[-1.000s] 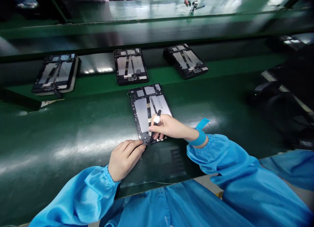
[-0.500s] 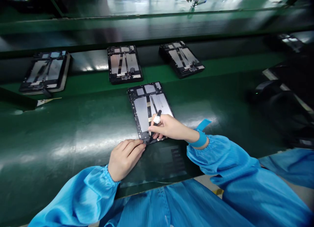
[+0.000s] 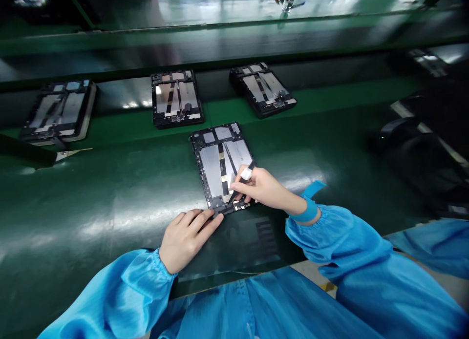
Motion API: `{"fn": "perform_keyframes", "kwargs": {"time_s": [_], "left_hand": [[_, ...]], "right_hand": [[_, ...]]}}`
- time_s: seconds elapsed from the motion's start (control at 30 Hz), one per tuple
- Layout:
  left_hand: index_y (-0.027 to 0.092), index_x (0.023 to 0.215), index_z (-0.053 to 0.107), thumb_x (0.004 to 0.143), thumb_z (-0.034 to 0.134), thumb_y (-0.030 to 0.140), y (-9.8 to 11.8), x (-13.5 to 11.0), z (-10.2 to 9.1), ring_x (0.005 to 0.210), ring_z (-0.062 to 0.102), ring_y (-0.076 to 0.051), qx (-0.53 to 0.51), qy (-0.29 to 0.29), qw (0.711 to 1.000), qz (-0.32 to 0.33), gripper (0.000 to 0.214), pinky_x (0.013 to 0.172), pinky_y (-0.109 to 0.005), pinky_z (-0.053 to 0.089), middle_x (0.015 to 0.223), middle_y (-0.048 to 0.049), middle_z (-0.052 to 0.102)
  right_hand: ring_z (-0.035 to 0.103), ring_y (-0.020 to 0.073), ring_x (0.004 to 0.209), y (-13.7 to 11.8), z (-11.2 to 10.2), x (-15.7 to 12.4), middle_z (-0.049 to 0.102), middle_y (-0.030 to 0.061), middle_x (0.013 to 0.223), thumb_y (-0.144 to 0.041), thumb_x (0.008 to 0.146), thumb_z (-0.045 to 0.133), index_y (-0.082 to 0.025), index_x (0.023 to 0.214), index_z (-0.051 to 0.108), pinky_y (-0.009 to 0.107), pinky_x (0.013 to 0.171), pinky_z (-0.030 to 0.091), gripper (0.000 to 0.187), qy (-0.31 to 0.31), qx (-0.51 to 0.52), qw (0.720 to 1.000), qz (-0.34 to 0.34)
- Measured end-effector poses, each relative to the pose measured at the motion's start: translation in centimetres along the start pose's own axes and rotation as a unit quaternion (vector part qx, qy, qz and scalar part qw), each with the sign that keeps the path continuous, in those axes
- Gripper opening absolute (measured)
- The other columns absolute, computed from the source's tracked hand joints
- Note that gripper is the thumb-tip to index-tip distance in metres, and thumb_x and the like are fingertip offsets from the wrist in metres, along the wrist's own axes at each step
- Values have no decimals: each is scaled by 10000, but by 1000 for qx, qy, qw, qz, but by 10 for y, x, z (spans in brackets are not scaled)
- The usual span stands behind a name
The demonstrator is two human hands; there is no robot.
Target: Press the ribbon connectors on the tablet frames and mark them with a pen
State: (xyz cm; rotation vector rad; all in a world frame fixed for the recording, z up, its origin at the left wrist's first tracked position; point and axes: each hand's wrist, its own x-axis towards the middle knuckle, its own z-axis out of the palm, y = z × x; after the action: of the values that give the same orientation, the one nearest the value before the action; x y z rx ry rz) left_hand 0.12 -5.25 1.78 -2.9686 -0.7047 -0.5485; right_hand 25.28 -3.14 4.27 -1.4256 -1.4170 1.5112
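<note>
An opened tablet (image 3: 208,165) lies on the green surface in front of me, its silver inner plate and black flat cables showing. My left hand (image 3: 186,236) rests at its near left corner, fingers stretched out and their tips touching the edge. Between the fingers of my right hand (image 3: 258,185) is a slim black pointed tool (image 3: 233,196) with a white wrap (image 3: 246,173). Its tip points down at the near end of the tablet, by the small circuit parts. Whether the tip touches them I cannot tell.
Beyond the tablet stand three stacks of similar open tablets: a left stack (image 3: 58,109), a middle stack (image 3: 178,97) and a right stack (image 3: 262,89). A dark post (image 3: 29,148) rises at the left. Dark, blurred equipment (image 3: 417,143) occupies the right side.
My right hand and the black tool have shifted right, and the tool leans over more. My left fingers have spread along the near edge. The stacks behind have slid left; the tablet has stayed put.
</note>
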Motion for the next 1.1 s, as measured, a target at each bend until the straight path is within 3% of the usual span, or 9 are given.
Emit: {"fn": "perform_keyframes", "kwargs": {"time_s": [0.2,0.47,0.77,1.1], "left_hand": [[184,1236,611,964,456,112,-2,-1,3,968,572,-206,-31,3,999,-16,321,786,-328,494,1130,-100,648],[181,1199,617,930,539,121,1,-3,9,1011,583,-235,-25,20,999,-22,287,801,-350,494,1214,-118,626],[205,1337,538,946,499,139,2,-3,11,1005,597,-259,42,-11,999,-6,398,767,-362,487,1259,-143,599],[240,1361,521,951,498,165,8,5,7,967,598,-260,76,-32,996,-17,418,742,-362,502,1229,-147,596]], "right_hand": [[629,130,568,7,-6,-16,627,-18,634,-348,874,627,-185,809,589,232,519,462,179,41,-131,988,-71],[704,189,638,8,0,-14,644,-11,620,-404,796,720,-200,767,559,257,538,518,262,48,-17,998,-30],[713,185,639,10,1,-14,663,-13,627,-345,817,701,-202,767,559,255,556,533,208,52,-23,998,-37],[670,156,579,10,1,-12,654,-14,610,-285,847,639,-194,759,565,240,552,496,147,63,-64,993,-71]]}}
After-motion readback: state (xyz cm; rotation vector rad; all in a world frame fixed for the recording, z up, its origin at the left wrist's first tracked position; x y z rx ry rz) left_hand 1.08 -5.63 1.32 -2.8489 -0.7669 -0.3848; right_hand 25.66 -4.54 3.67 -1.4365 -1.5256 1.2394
